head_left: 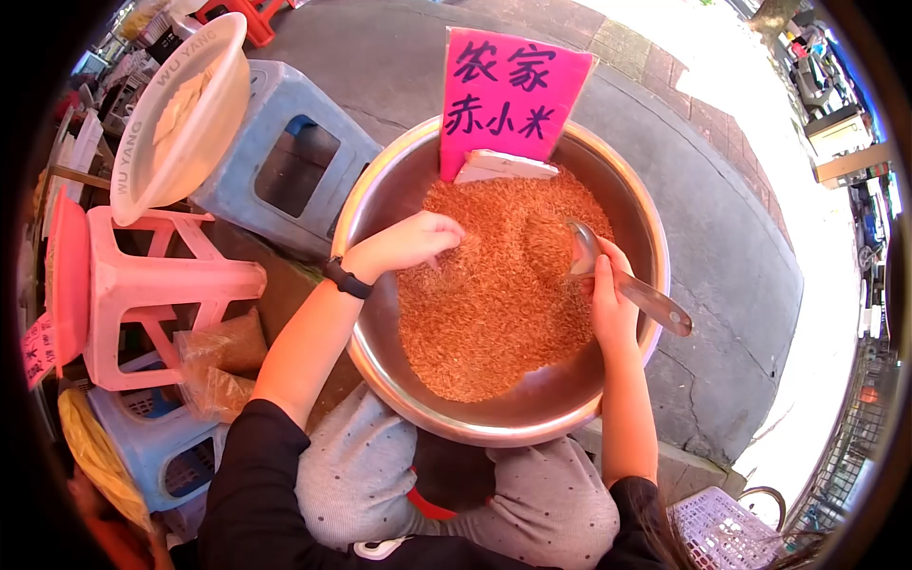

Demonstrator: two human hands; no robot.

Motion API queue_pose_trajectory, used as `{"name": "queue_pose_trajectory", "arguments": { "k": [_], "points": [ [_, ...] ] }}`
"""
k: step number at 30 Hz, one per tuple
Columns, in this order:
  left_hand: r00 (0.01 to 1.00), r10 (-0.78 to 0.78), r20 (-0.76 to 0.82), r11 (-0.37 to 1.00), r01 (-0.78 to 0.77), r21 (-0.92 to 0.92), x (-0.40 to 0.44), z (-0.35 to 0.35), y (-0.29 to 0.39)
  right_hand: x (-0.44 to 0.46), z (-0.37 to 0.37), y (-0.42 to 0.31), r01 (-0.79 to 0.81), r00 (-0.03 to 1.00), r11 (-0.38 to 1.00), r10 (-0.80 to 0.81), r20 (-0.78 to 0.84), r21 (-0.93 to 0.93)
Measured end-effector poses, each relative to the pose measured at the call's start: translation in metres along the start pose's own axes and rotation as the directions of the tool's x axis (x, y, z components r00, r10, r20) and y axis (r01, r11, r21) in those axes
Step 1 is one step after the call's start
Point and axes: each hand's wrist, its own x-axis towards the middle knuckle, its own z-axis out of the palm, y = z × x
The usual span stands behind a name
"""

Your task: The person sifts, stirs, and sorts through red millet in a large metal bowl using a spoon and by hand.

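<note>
A large metal basin [385, 195] holds a heap of reddish-brown grain [484, 313]. My left hand [418, 239], with a black band at the wrist, is over the left part of the heap. Its fingers are curled together at the grain's surface, and whatever is between them is hidden. At the right side my right hand [611, 285] grips a metal spoon [651, 302]. The spoon's bowl points to the upper left, low over the grain, and its handle reaches out past the rim. A pink sign with handwritten characters [508, 90] stands at the basin's far side.
Left of the basin are a blue stool [271, 85] with a pale bowl [228, 104] by it, a pink stool [114, 247], and bagged grain [223, 347]. A lilac plastic basket [722, 532] sits at lower right. My knees are below the basin.
</note>
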Motion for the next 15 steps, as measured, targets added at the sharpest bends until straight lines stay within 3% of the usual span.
{"name": "queue_pose_trajectory", "arguments": {
  "k": [1,2,4,5,6,9,10,13,14,15],
  "points": [
    [0.997,0.062,-0.035,0.98,-0.068,-0.188,-0.001,0.001,0.002,-0.002,0.0,-0.003,-0.061,0.998,0.988,0.058,0.028,0.144],
    [0.996,0.031,-0.087,0.957,-0.055,-0.283,-0.001,0.0,0.006,0.003,0.0,0.009,0.124,0.991,0.992,-0.122,-0.05,0.04],
    [0.931,0.155,-0.33,0.984,-0.114,0.138,0.004,-0.002,-0.01,0.008,-0.002,0.017,0.174,0.97,0.971,-0.198,-0.144,-0.164],
    [0.873,0.248,-0.42,0.933,-0.098,0.347,0.005,-0.003,-0.016,0.01,-0.003,0.018,0.19,0.953,0.945,-0.243,-0.183,-0.265],
    [0.875,0.224,-0.429,0.896,-0.012,0.444,-0.001,-0.002,-0.006,0.009,-0.004,0.012,0.136,0.955,0.921,-0.22,-0.197,-0.365],
    [0.945,0.111,-0.308,0.67,0.158,0.725,-0.004,0.003,-0.014,0.003,-0.008,-0.013,-0.134,0.984,0.73,0.019,-0.175,-0.67],
    [0.977,0.034,-0.213,0.57,0.156,0.807,-0.007,0.004,-0.014,0.003,-0.007,-0.008,-0.128,0.983,0.694,-0.008,-0.185,-0.709],
    [0.982,-0.186,-0.034,0.498,0.124,0.858,-0.008,0.007,-0.011,-0.004,-0.005,-0.005,-0.058,0.989,0.665,-0.064,-0.135,-0.745],
    [0.976,-0.218,0.016,0.529,0.104,0.842,-0.007,0.007,-0.017,-0.007,-0.005,-0.004,-0.001,0.987,0.666,-0.119,-0.107,-0.746],
    [0.972,-0.229,0.055,0.538,0.079,0.839,-0.009,0.008,-0.016,-0.007,-0.004,-0.005,-0.013,0.998,0.624,-0.035,-0.045,-0.782]
  ]
}}
